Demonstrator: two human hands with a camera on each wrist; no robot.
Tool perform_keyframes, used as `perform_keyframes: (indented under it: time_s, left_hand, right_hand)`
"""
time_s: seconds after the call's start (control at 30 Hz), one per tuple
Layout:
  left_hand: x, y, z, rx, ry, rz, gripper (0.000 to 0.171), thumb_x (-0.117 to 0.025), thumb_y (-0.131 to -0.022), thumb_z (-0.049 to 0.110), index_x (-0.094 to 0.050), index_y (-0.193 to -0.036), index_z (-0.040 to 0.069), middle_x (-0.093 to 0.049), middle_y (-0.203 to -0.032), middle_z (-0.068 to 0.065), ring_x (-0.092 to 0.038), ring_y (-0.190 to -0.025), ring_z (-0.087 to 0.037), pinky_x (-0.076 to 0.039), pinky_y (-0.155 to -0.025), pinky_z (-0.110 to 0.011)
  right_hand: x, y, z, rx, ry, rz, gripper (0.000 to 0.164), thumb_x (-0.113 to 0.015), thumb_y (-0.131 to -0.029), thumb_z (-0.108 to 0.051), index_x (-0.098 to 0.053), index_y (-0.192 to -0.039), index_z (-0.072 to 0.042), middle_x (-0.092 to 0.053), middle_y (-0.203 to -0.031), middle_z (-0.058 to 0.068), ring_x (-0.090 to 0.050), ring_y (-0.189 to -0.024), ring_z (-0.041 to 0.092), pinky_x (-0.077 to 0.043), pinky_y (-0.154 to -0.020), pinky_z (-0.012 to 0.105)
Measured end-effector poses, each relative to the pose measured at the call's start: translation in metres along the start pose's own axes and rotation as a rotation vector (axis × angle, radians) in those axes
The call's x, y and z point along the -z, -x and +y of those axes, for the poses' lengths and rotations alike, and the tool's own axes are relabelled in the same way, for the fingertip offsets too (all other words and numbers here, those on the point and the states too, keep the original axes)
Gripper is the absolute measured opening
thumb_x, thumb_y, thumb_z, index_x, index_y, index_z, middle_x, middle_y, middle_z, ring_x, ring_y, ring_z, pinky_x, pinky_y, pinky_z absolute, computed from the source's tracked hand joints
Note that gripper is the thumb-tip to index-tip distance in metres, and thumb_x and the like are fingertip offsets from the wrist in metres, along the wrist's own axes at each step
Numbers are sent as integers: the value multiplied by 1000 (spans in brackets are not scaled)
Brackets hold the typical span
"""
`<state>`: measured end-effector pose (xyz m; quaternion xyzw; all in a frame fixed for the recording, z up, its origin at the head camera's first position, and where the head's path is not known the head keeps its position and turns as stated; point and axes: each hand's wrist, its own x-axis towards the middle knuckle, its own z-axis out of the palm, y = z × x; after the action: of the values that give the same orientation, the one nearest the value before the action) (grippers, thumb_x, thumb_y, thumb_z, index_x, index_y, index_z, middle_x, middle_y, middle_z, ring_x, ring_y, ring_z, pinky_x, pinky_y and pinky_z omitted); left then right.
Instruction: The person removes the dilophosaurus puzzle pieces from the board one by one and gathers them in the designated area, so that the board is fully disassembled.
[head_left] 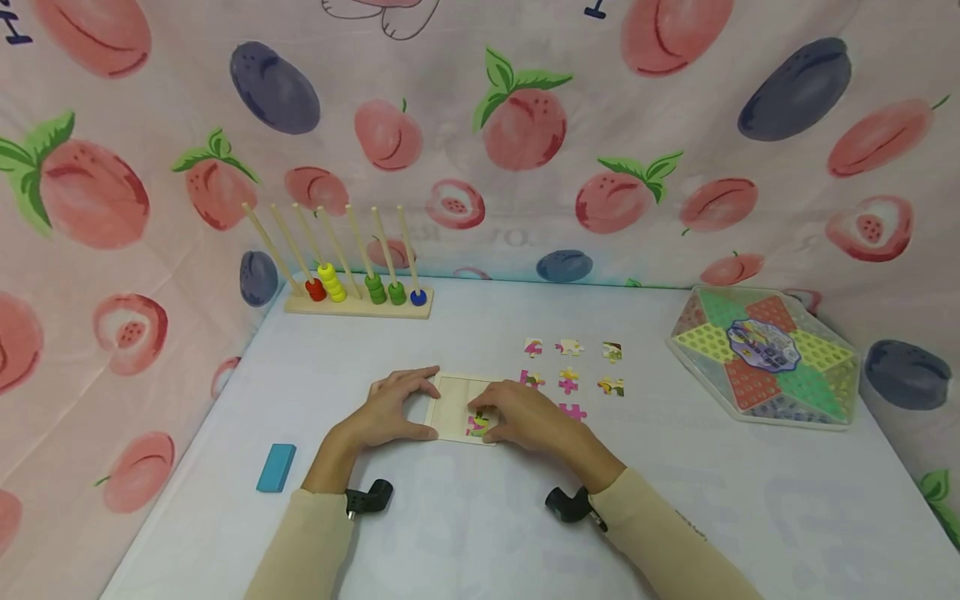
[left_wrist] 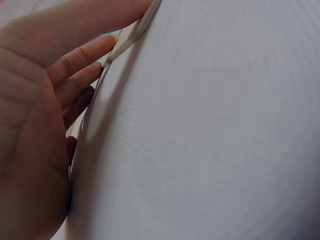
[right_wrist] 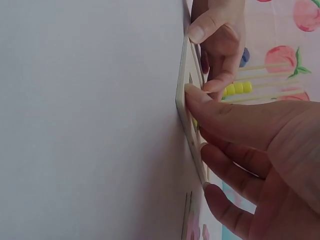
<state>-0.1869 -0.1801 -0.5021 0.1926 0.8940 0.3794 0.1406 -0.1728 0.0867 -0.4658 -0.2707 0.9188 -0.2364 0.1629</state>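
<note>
A pale wooden puzzle tray (head_left: 452, 408) with a raised rim lies flat on the table. My left hand (head_left: 390, 408) holds its left end, thumb at the near corner and fingers at the far one. In the left wrist view, the thumb lies along the tray's edge. At the tray's right side, my right hand (head_left: 528, 415) pinches a pink and green jigsaw piece (head_left: 477, 425) lying inside the rim, partly hidden by the fingers. The right wrist view shows the thumb (right_wrist: 200, 97) inside the rim. Loose jigsaw pieces (head_left: 568, 381) lie in rows just right of it.
A wooden bead rack (head_left: 360, 307) with coloured beads on pegs stands at the back left. A blue block (head_left: 277, 467) lies near the left forearm. At the back right sits a clear hexagonal case (head_left: 765, 358) of coloured parts. A fruit-print cloth (head_left: 450, 125) hangs behind.
</note>
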Motion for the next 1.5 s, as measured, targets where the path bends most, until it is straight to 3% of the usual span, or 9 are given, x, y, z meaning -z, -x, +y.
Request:
perform_keyframes:
  time_s: [0.37,0.8,1.17,1.37,1.5]
  left_hand:
    - [2,0,3,5,-1,6,46,-91,-74,30,-67,-112,25,-40,-165,-1,-29,-154,-33,-12,-121,-59]
    - [2,1,4,18,14,6,47,-92,-73,30,-67,-113,25,-39,-166,0,-29,-154,-33,-12,-121,-59]
    - [1,1,3,17,23,3,47,-91,-73,30,-67,-113,25,-39,-166,0,-28,-155,-32,-11,-121,-58]
    - [0,0,2,11,22,4,47,-92,-73,29,-67,-113,25,-40,-165,-1,-29,-154,-32,-12,-120,-58]
    - [0,0,2,20,18,2,47,-92,-73,30,-67,-113,26,-40,-166,1,-29,-154,-31,-12,-121,-57]
  right_hand:
    - [0,-3,-4,-39,-23,9,42,-84,-85,-21,-74,-125,-15,-73,-119,0,-62,-105,14,-54,-100,36]
    - [0,-7,-5,-31,-26,-7,32,-84,-84,-17,-77,-115,-16,-73,-112,-2,-57,-94,12,-54,-93,33]
    - [-2,-3,-4,-20,-116,14,31,-83,-85,-12,-75,-114,-13,-64,-104,-2,-54,-88,11,-53,-81,24]
    - [-2,-4,-2,13,-111,16,27,-83,-84,-14,-76,-111,-15,-67,-90,-6,-55,-81,10,-50,-74,22]
    - [-1,-3,0,13,-134,25,27,-82,-85,-15,-76,-111,-16,-71,-94,-6,-59,-82,8,-52,-75,21]
